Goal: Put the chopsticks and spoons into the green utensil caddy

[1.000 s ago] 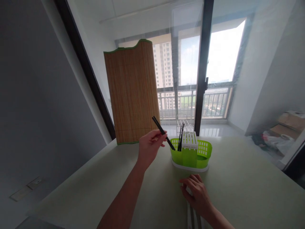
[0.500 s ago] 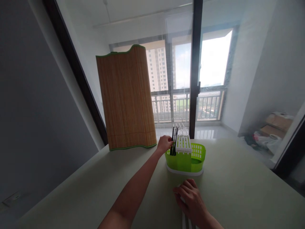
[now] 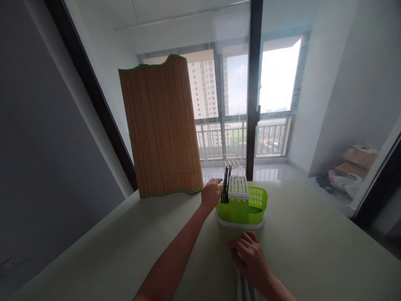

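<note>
In the middle of the frame the left hand (image 3: 210,193) rests loose and empty beside the green holder (image 3: 241,207) where black chopsticks (image 3: 224,190) stand upright, while lower down the right hand (image 3: 250,260) presses flat on more sticks on the table (image 3: 313,251)

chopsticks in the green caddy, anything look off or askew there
Nothing stands out. The black chopsticks stand nearly upright in the left compartment of the green caddy, which sits level on the table. The left hand is open beside them.
</note>
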### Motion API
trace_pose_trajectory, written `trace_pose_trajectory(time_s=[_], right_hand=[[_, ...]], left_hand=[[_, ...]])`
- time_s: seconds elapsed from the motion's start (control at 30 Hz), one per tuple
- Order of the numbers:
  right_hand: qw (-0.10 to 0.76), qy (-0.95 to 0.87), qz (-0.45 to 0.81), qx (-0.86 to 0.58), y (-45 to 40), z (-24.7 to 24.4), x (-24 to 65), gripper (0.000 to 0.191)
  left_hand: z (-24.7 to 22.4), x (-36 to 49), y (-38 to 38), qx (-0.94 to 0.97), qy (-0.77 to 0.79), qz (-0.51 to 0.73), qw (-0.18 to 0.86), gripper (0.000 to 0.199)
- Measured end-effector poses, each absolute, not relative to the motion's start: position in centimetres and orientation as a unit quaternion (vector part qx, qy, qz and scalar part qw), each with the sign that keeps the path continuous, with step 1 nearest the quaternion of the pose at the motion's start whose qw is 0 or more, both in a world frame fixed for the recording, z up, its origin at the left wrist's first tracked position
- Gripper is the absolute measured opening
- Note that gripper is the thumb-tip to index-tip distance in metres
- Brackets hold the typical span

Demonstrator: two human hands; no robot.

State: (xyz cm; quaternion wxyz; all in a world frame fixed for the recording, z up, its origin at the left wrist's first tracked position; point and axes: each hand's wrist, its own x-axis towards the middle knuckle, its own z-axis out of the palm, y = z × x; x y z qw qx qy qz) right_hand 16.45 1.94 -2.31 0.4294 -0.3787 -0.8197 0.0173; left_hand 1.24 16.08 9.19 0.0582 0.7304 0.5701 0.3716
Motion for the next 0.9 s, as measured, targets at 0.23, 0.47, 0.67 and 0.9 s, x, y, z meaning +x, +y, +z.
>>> trace_pose_trajectory(time_s=[0.23, 0.47, 0.67, 0.9], right_hand=[[0.457, -0.754, 0.058, -0.468, 3.7, -3.1, 18.2, 0.015], [0.392, -0.777, 0.052, -0.490, 3.9, -4.3, 18.4, 0.016], [0.381, -0.803, 0.018, -0.458, 3.3, -4.1, 17.8, 0.009], [0.394, -0.818, 0.013, -0.419, 2.8, -3.9, 17.0, 0.017]], left_hand=[[1.5, -0.2, 7.1, 0.688, 0.555, 0.447, 0.136, 0.025], [-3.2, 1.4, 3.6, 0.749, 0.577, 0.235, 0.224, 0.024], [-3.0, 0.8, 4.4, 0.728, 0.595, 0.244, 0.238, 0.024], [5.7, -3.1, 4.7, 0.701, 0.553, 0.436, 0.114, 0.033]])
